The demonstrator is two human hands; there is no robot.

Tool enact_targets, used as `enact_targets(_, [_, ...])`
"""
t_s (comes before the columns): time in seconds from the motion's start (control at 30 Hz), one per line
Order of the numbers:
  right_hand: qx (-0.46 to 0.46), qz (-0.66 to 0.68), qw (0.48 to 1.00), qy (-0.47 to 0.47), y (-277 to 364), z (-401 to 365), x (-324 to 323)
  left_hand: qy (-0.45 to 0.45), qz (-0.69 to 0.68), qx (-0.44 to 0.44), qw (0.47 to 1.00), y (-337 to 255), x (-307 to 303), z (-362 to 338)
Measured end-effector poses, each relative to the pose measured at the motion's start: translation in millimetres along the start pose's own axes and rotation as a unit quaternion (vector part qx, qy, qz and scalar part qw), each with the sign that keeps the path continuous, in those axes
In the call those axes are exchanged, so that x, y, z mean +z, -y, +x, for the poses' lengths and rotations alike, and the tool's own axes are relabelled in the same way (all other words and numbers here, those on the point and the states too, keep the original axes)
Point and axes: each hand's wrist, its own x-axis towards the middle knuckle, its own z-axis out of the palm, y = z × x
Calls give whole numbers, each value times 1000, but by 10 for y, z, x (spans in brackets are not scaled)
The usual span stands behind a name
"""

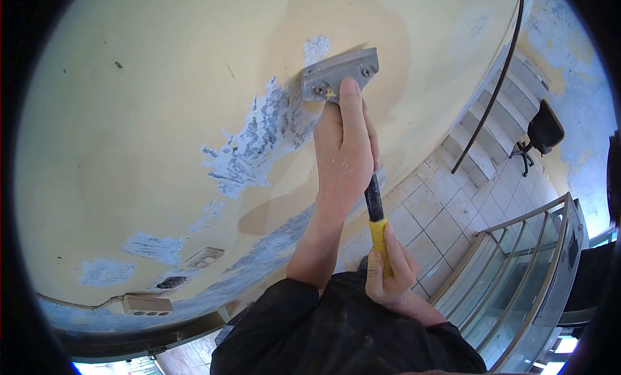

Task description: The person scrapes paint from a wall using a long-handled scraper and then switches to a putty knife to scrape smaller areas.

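Observation:
A long-handled wall scraper has a wide metal head [339,69] with two screws, set against the yellow painted wall [149,161]. My left hand [346,142] is closed around the shaft just below the head, its thumb lying on the metal. Lower down, the shaft is black, then wrapped in yellow at the handle [377,230]. My right hand [394,275] grips that yellow end. Beside the head, a patch of stripped paint [259,139] shows bluish-white and grey. Pale dust specks cover my left wrist.
An outlet box [147,305] and a wall hole [171,282] are at lower left. A dark handrail [490,84] runs along steps [498,116] at right, near an office chair [543,129]. A glass display case [517,265] stands on the tiled floor [424,203].

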Motion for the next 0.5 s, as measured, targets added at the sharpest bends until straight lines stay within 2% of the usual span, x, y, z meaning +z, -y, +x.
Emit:
enact_targets(0.2, [-5,8,1000,26,-33,-86,20,-8,5,-3,1000,70,-86,-64])
enact_targets(0.33, [-3,5,1000,10,-21,-65,42,-13,0,-18,1000,4,-51,-44])
enact_targets(0.5, [-6,-7,1000,-9,1,52,83,9,-9,8,1000,-106,11,80])
